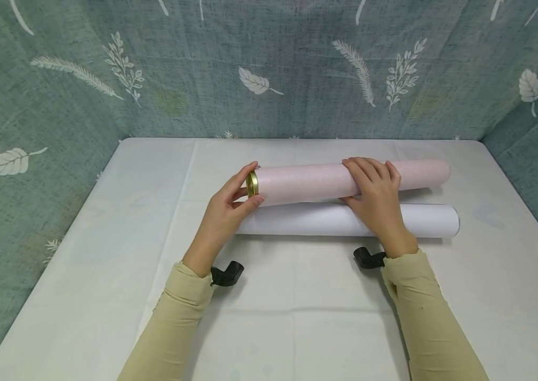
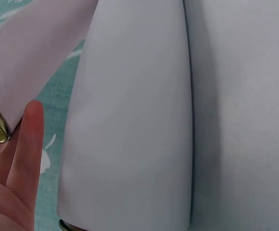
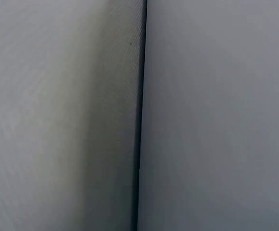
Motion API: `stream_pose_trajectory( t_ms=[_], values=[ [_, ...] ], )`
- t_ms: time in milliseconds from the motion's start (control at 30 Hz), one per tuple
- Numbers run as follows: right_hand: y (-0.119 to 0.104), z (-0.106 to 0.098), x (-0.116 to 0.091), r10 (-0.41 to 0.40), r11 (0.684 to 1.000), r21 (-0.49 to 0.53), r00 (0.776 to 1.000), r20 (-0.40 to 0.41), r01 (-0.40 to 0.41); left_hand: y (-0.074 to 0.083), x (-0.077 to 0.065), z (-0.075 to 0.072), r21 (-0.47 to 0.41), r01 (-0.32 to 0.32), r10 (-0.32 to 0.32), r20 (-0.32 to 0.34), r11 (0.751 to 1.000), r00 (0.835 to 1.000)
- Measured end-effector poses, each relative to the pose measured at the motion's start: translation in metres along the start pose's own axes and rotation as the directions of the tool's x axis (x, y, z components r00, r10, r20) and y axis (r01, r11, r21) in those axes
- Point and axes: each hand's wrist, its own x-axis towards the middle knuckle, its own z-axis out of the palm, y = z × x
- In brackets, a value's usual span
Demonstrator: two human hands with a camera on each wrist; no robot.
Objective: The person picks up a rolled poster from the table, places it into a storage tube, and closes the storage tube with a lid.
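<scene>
A long pink tube [image 1: 304, 183] with a gold metal rim [image 1: 252, 183] at its left end lies crosswise in the head view. My left hand [image 1: 223, 209] holds that rimmed end, thumb on the near side and forefinger on the far side. In the left wrist view, the fingers [image 2: 28, 149] reach past the gold rim. Farther right, my right hand [image 1: 377, 196] grips the pink tube from above. Just nearer to me a white tube [image 1: 307, 219] lies on the table, partly covered by the right hand and wrist. The right wrist view shows only its pale side [image 3: 216, 115].
A white cloth covers the table [image 1: 269, 328]. Green leaf-patterned fabric [image 1: 292, 74] hangs behind and along both sides. Black camera mounts [image 1: 228, 274] sit at both wrists, near the khaki sleeves [image 1: 173, 317].
</scene>
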Motion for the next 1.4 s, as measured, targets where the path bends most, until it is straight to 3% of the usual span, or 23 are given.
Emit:
stream_pose_trajectory(
  t_ms=[267,400,700,900,1100,1233,1400],
  values=[
    [0.000,-0.002,-0.001,-0.011,1.000,-0.008,1.000,-0.018,0.011,0.001,0.000,0.001,-0.036,0.031,-0.031,0.003,0.999,1.000],
    [0.000,-0.003,0.000,-0.026,1.000,0.001,0.999,-0.022,0.026,-0.001,-0.001,0.002,-0.006,0.033,-0.033,-0.021,0.999,0.999],
    [-0.002,-0.002,0.001,-0.033,0.999,0.015,0.999,-0.018,0.033,-0.004,-0.004,0.005,0.028,-0.009,0.011,-0.079,1.000,0.997],
    [-0.002,-0.004,0.001,-0.024,1.000,0.017,1.000,-0.006,0.024,-0.003,-0.003,0.006,0.046,-0.020,0.023,-0.077,0.999,0.997],
    [-0.001,-0.002,0.004,-0.019,1.000,0.012,0.998,0.055,0.018,0.001,-0.004,0.003,0.157,0.012,-0.007,-0.028,0.988,1.000],
    [-0.001,-0.003,0.005,0.035,0.999,-0.017,0.996,0.088,-0.034,0.003,0.000,0.003,0.180,0.045,-0.045,0.000,0.983,0.999],
    [-0.001,-0.004,0.004,0.126,0.991,-0.055,0.986,0.106,-0.120,-0.006,0.010,-0.014,0.055,0.158,-0.157,-0.008,0.986,0.988]
  ],
)
